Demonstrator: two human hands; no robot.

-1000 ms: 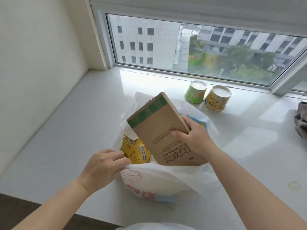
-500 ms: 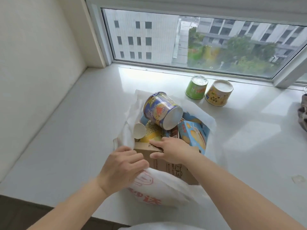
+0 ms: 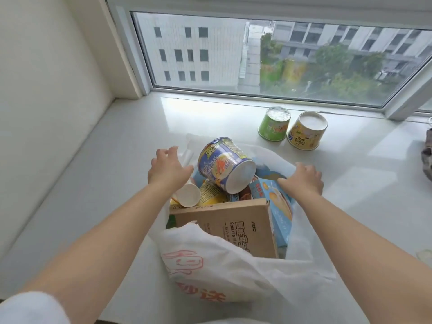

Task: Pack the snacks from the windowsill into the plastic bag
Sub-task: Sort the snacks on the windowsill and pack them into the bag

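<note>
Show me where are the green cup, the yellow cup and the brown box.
green cup [image 3: 273, 127], head view, on its side wall
yellow cup [image 3: 304, 136], head view, on its side wall
brown box [image 3: 233, 224], head view, on its printed face

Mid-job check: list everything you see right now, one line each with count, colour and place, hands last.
plastic bag: 1, white with red print, on the windowsill, mouth open
cardboard box: 1, brown, standing in the bag at its near side
blue cup: 1, blue and yellow, tilted on top of the bag's contents
white-bottomed cup: 1, lying in the bag at left, sides mostly hidden
light blue box: 1, in the bag at right
green cup: 1, upside down on the windowsill near the window
yellow cup: 1, upside down beside the green cup
windowsill: 1, white
left hand: fingers spread at the bag's left edge
right hand: fingers extended at the bag's right edge
</note>
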